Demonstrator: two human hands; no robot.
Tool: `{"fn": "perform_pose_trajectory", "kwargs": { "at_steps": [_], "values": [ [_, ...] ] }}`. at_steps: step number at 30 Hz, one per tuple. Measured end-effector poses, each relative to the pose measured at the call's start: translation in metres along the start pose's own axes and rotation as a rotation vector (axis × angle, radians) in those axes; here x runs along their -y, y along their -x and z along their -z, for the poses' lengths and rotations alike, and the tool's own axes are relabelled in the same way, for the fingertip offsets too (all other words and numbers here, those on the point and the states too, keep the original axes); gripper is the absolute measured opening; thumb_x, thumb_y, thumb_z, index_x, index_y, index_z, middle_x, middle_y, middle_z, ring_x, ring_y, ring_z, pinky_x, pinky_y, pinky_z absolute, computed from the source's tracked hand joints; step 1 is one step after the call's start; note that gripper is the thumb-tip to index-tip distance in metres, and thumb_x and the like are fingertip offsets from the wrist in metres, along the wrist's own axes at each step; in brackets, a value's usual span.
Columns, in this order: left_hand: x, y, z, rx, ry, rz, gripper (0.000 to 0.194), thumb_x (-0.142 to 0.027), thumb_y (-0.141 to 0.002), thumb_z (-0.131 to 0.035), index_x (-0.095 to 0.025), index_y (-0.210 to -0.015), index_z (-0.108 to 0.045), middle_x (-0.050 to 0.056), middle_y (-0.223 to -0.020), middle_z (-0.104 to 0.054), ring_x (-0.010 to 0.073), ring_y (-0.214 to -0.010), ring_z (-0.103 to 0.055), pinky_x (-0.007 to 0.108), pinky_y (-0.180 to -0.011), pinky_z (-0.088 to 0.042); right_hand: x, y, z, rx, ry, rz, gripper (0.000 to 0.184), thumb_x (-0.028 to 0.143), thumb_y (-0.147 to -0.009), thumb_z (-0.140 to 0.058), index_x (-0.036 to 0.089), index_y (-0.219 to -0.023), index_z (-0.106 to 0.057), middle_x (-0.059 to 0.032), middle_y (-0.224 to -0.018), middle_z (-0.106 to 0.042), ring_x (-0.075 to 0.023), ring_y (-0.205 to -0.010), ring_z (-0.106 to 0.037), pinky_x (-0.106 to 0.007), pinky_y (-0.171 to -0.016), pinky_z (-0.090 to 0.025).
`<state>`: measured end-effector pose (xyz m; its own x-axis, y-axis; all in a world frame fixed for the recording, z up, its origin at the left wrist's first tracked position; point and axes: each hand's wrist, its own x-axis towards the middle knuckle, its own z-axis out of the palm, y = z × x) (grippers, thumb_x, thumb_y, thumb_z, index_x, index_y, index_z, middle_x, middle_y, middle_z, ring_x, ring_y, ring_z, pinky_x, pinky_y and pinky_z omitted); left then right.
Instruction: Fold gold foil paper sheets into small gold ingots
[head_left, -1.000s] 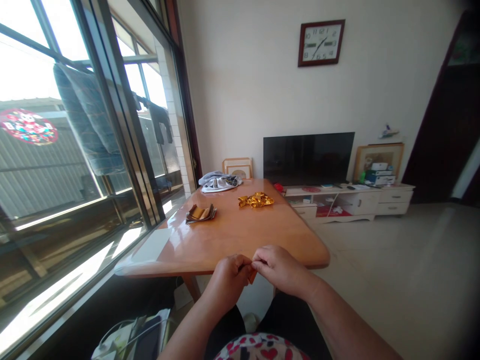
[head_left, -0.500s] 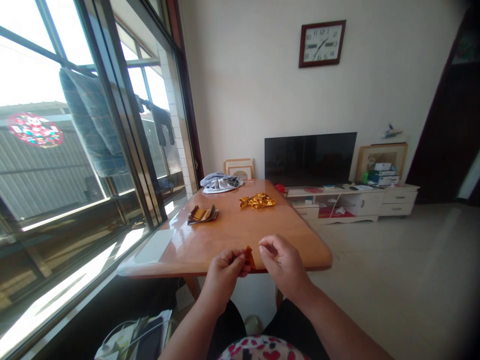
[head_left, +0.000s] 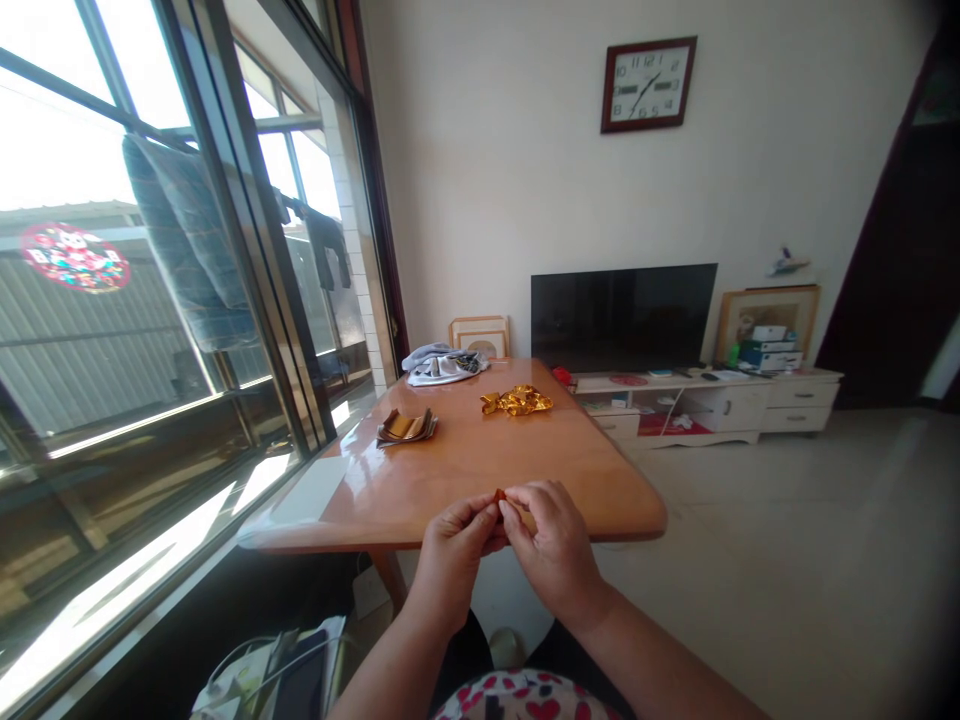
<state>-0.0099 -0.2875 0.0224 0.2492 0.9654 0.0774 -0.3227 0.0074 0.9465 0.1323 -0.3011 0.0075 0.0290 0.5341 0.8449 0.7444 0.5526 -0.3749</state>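
Observation:
A small piece of orange-gold paper [head_left: 500, 495] is held over the near edge of the table, mostly hidden by fingers. My left hand [head_left: 457, 540] is closed and pinches it from the left. From the right, the thumb and fingertips of my right hand [head_left: 551, 535] close on the same paper, and the two hands meet there. Farther back on the table lies a heap of shiny folded gold paper [head_left: 517, 401]. To its left rests a stack of curled gold-brown paper sheets [head_left: 406, 427].
The wooden table [head_left: 465, 465] has a rounded right corner. A white sheet [head_left: 309, 490] lies at its left edge, and a bundle of cloth [head_left: 444, 365] at its far end. Windows [head_left: 262, 250] run along the left. A television [head_left: 622, 318] stands on a white cabinet [head_left: 731, 405].
My right hand has moved left and closed on the paper, where before it was apart from it. My left hand keeps its hold.

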Motion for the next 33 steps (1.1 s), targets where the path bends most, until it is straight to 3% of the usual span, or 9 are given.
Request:
{"fn": "perform_pose_trajectory", "kwargs": {
  "at_steps": [24, 28, 33],
  "values": [
    [0.008, -0.001, -0.008, -0.065, 0.051, -0.061, 0.04, -0.037, -0.071, -0.083, -0.011, -0.101, -0.079, 0.011, -0.094, -0.078, 0.0234, -0.084, -0.072, 0.035, -0.082, -0.058, 0.0, 0.0, -0.005, -0.029, -0.005, -0.041, 0.011, 0.019, -0.094, -0.058, 0.022, -0.086, -0.065, -0.0049, -0.082, -0.066, -0.0216, -0.082, -0.059, -0.035, -0.078, -0.047],
    [0.01, -0.002, -0.007, -0.068, 0.053, -0.067, 0.039, -0.036, -0.072, -0.083, -0.012, -0.102, -0.079, 0.011, -0.094, -0.078, 0.0239, -0.085, -0.072, 0.034, -0.081, -0.058, 0.002, 0.001, -0.005, -0.019, -0.166, -0.167, 0.009, 0.022, -0.092, -0.06, 0.022, -0.085, -0.065, -0.0041, -0.083, -0.066, -0.0207, -0.081, -0.061, -0.034, -0.075, -0.049],
    [0.012, -0.003, -0.005, -0.069, 0.03, -0.077, 0.038, -0.036, -0.073, -0.082, -0.012, -0.103, -0.079, 0.011, -0.096, -0.078, 0.0241, -0.088, -0.072, 0.035, -0.084, -0.057, 0.0, 0.002, -0.009, 0.099, -0.61, -0.479, 0.018, 0.036, -0.093, -0.06, 0.02, -0.088, -0.065, -0.0045, -0.083, -0.068, -0.0197, -0.076, -0.065, -0.032, -0.068, -0.057]
  ]
}}
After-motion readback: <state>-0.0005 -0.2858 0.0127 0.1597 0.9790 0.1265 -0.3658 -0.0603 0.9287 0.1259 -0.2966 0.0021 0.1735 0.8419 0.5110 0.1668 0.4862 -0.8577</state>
